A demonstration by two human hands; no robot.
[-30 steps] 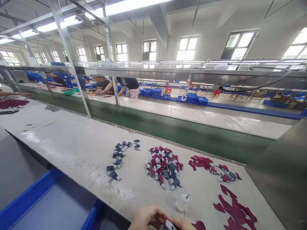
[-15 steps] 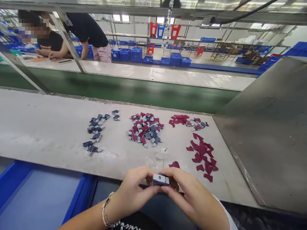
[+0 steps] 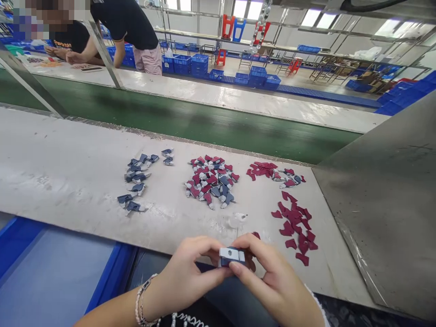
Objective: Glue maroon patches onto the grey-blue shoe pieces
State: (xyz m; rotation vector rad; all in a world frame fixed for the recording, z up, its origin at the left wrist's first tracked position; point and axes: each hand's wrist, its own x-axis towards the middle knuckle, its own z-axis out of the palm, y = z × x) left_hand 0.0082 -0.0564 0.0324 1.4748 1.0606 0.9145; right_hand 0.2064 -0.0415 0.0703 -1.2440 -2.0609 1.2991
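Between both hands is a small grey-and-navy part (image 3: 232, 255) with a round hole in its grey face. My left hand (image 3: 195, 272) pinches its left end with thumb and fingers. My right hand (image 3: 269, 272) grips the right end, its thumb pressed on the near side. Just beyond the right fingers, a maroon piece (image 3: 256, 235) lies partly hidden. A small clear bottle (image 3: 237, 220) rests on the worktable (image 3: 190, 227) past my hands. Farther off sits a heap of maroon, navy and grey parts (image 3: 211, 179).
Loose maroon pieces (image 3: 295, 220) lie at the right, with more maroon pieces (image 3: 262, 169) behind. Navy-and-grey parts (image 3: 136, 175) form a line at left. A metal panel (image 3: 384, 195) bounds the right side; a blue bin (image 3: 61, 272) is at lower left. Two people (image 3: 132, 32) work across the green belt (image 3: 204, 120).
My view has tilted and shifted slightly. The part has turned a little in my fingers, and my right thumb has moved up onto its near side.
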